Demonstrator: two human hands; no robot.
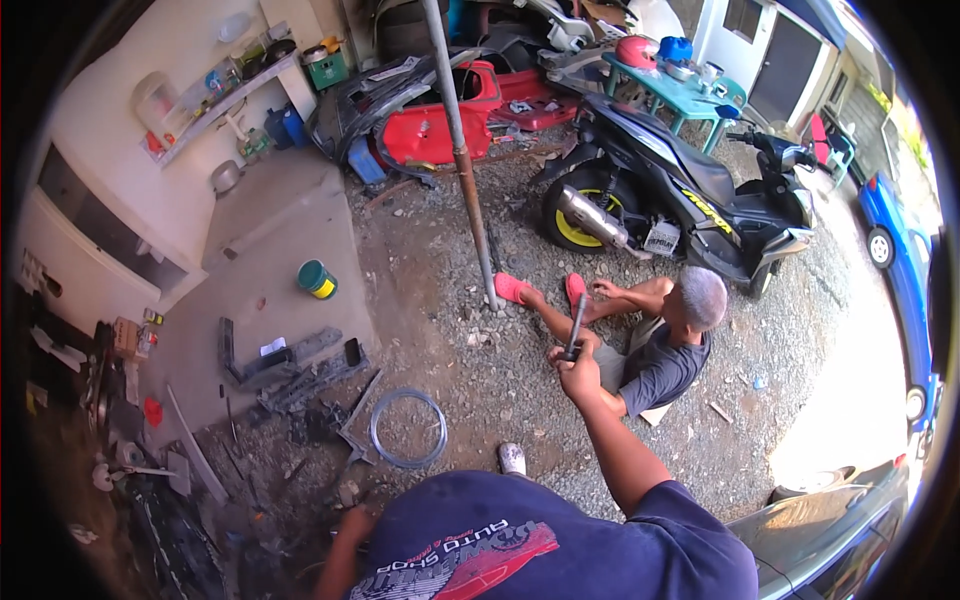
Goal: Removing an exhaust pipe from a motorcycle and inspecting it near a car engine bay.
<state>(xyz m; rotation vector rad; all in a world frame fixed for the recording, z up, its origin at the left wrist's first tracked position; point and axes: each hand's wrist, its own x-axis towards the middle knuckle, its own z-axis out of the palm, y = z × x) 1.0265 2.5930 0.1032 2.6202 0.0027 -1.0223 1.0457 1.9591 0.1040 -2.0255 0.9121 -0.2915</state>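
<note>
Navy short-sleeved T-shirt (610, 530), red and white chest print (490, 565), one pale shoe (512, 459).

- Bucket (317, 280): on the concrete slab (280, 230), left of the pole (465, 170).
- Wire coil (408, 464): on the gravel (460, 250), left of the wearer's right hand (580, 378).
- Seated person (675, 365): before the scooter (700, 185), right of the pole.
- Helmet (637, 52): on the desk (690, 98), behind the scooter.
- Parked car (900, 260): to the right of the scooter.

The dark blue shirt (595, 535) bears pale and red lettering (488, 533), the black motorcycle (690, 175) yellow lettering, its pale plate (662, 238) dark characters.
</note>
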